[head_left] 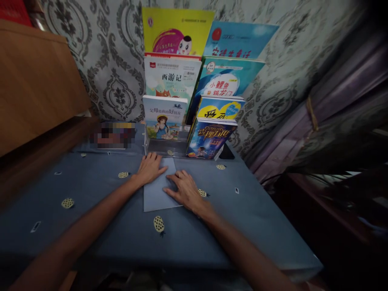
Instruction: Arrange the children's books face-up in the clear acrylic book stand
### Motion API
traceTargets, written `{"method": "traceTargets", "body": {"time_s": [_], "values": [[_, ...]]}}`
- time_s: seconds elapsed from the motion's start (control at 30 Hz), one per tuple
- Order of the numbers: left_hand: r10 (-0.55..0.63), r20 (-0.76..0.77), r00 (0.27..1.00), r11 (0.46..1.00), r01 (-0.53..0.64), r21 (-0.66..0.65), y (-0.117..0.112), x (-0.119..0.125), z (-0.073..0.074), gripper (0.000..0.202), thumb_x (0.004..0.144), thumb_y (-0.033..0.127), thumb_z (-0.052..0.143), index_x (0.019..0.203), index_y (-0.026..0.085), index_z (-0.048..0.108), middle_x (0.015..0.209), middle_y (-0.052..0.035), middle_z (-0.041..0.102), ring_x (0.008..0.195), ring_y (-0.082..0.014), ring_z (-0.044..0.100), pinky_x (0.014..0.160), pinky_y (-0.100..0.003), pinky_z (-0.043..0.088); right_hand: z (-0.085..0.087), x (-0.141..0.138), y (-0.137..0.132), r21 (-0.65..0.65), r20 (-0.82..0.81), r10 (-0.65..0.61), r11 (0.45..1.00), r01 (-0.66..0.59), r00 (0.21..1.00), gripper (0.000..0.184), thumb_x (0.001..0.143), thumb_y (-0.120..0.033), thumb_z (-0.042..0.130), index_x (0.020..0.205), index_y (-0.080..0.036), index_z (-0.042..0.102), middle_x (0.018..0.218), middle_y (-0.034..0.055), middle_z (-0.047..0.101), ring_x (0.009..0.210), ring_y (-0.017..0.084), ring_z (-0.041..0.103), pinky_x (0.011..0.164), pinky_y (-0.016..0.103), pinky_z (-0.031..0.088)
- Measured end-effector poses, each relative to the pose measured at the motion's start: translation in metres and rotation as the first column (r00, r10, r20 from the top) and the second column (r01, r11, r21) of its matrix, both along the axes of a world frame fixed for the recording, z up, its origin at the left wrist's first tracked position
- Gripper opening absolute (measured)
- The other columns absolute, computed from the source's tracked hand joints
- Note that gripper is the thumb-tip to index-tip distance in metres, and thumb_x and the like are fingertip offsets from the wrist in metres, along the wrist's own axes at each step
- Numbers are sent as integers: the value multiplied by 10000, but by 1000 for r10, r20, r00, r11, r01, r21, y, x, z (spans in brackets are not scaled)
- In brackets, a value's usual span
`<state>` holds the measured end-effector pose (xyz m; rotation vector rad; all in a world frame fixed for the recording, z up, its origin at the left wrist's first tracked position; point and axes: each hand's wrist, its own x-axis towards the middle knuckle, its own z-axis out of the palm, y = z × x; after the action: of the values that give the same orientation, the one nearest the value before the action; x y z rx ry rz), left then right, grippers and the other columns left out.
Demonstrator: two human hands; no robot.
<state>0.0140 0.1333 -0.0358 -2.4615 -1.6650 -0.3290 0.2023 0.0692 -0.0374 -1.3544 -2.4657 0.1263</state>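
Observation:
A thin, pale blue rectangular sheet or booklet (159, 196) lies flat on the table before me; its exact kind is unclear. My left hand (150, 167) rests open on its upper left edge, fingers stretched towards the book stand. Across its right side lies my right hand (184, 188), open, with thumb and forefinger apart and pointing left. Just beyond my fingers rises a clear stand (166, 147) with books in tiers. At its front are a white book with a drawn girl (165, 117) and a dark blue book (210, 137).
Behind stand a yellow-green book (178, 30) and a blue one (242, 38). A blurred-out flat item (112, 135) lies back left. A black object (226, 152) sits right of the stand. The patterned blue tablecloth (100, 190) ends near a purple curtain (281, 117). Brown wooden furniture (39, 81) borders the left.

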Motion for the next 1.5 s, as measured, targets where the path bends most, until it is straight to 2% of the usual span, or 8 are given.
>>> {"method": "traceTargets", "body": {"time_s": [0.23,0.33,0.5,0.7,0.83,0.93,1.03,1.5], "values": [[75,443,893,965,47,-257,27,-35,0,442,845,623,576,789,187,627,742,-24,630,747,-204,592,652,-275,412,2,5,3,-120,-202,-102,990,78,974,853,790,-448,775,1502,-178,391,1245,168,606,1140,354,561,954,502,465],[110,671,733,925,173,-340,32,-45,7,521,778,670,578,589,190,509,547,39,453,549,-129,440,524,-242,298,4,13,9,-360,-349,-181,932,47,919,764,792,-406,760,1447,-151,460,1076,126,678,970,301,639,841,434,512],[155,910,385,943,218,-253,27,-51,27,509,759,642,644,607,194,455,564,60,395,514,-91,367,491,-220,257,14,38,26,-606,-614,-221,747,-273,758,428,748,-548,738,910,-153,708,667,2,635,591,151,568,527,262,450],[62,997,38,906,417,-72,27,-67,40,414,723,545,770,704,178,581,630,38,535,604,-112,517,603,-225,424,37,56,24,-141,-760,-103,990,-8,642,284,859,-424,659,1024,-218,765,826,40,745,707,187,663,580,288,507],[71,946,316,727,633,-266,27,-92,36,289,669,363,847,859,169,747,778,-14,713,759,-148,647,751,-260,492,26,59,28,96,-642,79,995,-22,763,272,880,-218,589,1068,-285,773,1076,46,775,1011,242,710,866,404,561],[44,827,561,510,699,-501,29,-105,32,269,691,302,847,933,197,796,1000,-67,778,969,-199,701,890,-302,505,12,62,36,2,-459,188,978,-210,868,324,810,-100,594,996,-276,793,1052,47,781,1002,232,721,908,401,559],[-2,770,638,363,718,-594,31,-108,30,259,718,314,850,958,230,804,1132,-87,763,1141,-232,671,1019,-353,472,5,64,38,-120,-344,259,941,-316,903,299,790,-75,626,967,-243,799,1017,65,779,915,210,731,841,348,569],[-161,704,691,382,701,-601,17,-100,50,505,766,627,733,1114,262,763,1346,-104,660,1287,-281,584,1049,-378,448,19,61,31,-380,-345,148,881,-282,927,396,743,-27,590,990,-257,796,1083,37,743,850,162,685,729,285,543]]}}
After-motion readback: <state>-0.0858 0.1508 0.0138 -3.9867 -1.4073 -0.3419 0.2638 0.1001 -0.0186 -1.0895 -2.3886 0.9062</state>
